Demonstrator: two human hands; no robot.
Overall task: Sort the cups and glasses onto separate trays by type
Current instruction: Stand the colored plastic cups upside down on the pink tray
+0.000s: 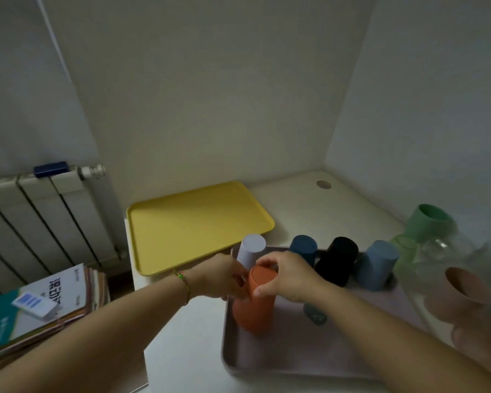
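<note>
A plain yellow tray [193, 222] is seen. To the right of it are found a dull mauve tray [295, 353], an orange cup [254, 307], a lilac cup [251, 248], a dark blue cup [303, 249], a black cup [338, 260], a light blue cup [377, 265], and farther off a green cup [428, 222].

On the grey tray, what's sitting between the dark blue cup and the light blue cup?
In the head view, one black cup stands between the dark blue cup and the light blue cup.
</note>
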